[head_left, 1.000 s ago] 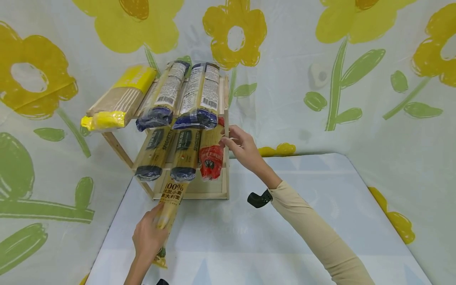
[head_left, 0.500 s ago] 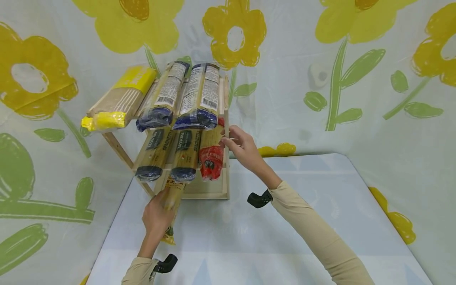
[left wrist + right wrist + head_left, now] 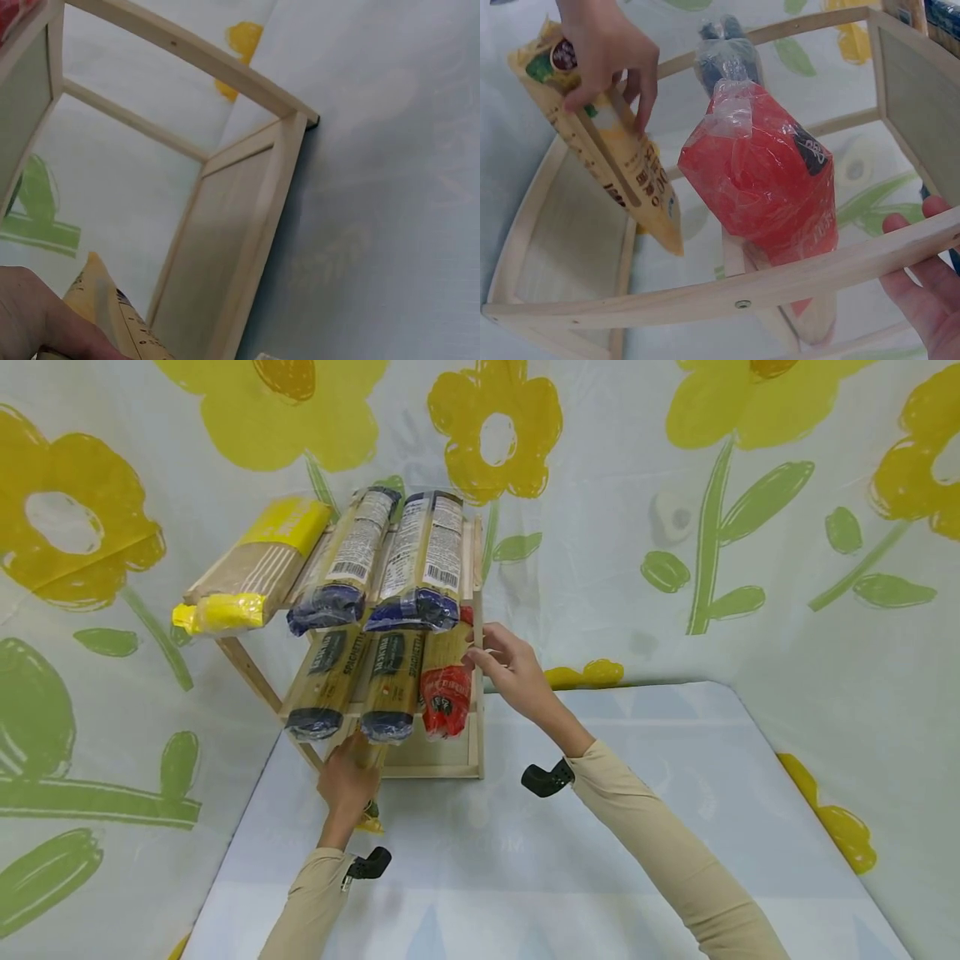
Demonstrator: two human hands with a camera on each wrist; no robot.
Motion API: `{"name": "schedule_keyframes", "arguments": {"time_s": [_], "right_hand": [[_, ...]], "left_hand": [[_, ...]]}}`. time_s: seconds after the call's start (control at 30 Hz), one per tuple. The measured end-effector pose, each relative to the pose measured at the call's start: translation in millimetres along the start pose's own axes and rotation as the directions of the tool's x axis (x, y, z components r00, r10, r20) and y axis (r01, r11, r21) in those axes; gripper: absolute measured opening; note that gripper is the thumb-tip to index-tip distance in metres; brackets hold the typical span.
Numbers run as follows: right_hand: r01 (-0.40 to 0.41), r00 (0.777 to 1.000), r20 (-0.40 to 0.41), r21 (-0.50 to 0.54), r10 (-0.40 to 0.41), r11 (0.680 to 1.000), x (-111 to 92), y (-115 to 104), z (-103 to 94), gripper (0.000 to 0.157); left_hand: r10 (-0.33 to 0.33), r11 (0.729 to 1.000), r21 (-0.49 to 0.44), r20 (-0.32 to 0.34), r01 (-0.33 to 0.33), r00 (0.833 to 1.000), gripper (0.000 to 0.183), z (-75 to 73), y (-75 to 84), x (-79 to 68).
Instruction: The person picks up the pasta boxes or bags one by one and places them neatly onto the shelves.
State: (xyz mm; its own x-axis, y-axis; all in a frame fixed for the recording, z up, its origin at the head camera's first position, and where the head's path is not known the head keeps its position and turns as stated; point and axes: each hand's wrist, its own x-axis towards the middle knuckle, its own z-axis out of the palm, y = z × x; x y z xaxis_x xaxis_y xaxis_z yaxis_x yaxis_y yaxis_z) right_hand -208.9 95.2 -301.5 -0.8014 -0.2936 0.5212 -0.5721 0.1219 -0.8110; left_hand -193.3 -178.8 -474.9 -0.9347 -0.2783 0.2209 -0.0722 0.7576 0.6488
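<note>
A two-tier wooden rack [image 3: 431,772] stands on the table. My left hand [image 3: 348,778] grips a yellow packet of pasta [image 3: 649,187] from above. The packet's far end is inside the lower tier, beneath the upper packets; in the head view the hand covers much of it. My right hand [image 3: 513,675] holds the rack's right upright, its fingers wrapped round the wood in the right wrist view. Right beside that hand, on the middle shelf, lies a red-ended pasta packet [image 3: 447,689].
On the middle shelf also lie two spaghetti packets [image 3: 390,685] with dark ends jutting forward. Blue-ended packets [image 3: 420,560] and a yellow-and-brown packet [image 3: 255,564] lie on top, overhanging the front. A flowered backdrop [image 3: 585,568] hangs behind the white table [image 3: 600,860].
My left hand has moved forward and slightly right, pushing the yellow pasta packet deeper into the rack's lower tier. The right hand has stayed on the upright.
</note>
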Motion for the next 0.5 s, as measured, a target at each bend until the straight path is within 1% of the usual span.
{"name": "schedule_keyframes", "arguments": {"time_s": [0.1,0.27,0.43,0.5], "right_hand": [[0.003,1.0,-0.004,-0.003,-0.003,1.0,0.2,0.6,-0.7,0.019],[0.004,1.0,-0.006,0.003,-0.004,1.0,0.2,1.1,-1.1,0.018],[0.006,1.0,0.004,0.003,-0.006,1.0,0.6,1.1,-0.1,0.016],[0.002,1.0,0.007,0.002,-0.002,1.0,0.6,1.1,-0.1,0.016]], "left_hand": [[0.022,1.0,-0.004,-0.006,-0.022,1.0,0.057,7.1,-0.4,7.7],[0.014,1.0,0.01,0.014,-0.014,1.0,0.051,15.8,1.4,15.7],[-0.031,0.998,0.048,-0.005,0.031,1.0,0.025,24.3,4.3,20.3],[-0.043,0.998,0.05,-0.015,0.043,0.999,0.018,27.9,5.0,22.3]]}}
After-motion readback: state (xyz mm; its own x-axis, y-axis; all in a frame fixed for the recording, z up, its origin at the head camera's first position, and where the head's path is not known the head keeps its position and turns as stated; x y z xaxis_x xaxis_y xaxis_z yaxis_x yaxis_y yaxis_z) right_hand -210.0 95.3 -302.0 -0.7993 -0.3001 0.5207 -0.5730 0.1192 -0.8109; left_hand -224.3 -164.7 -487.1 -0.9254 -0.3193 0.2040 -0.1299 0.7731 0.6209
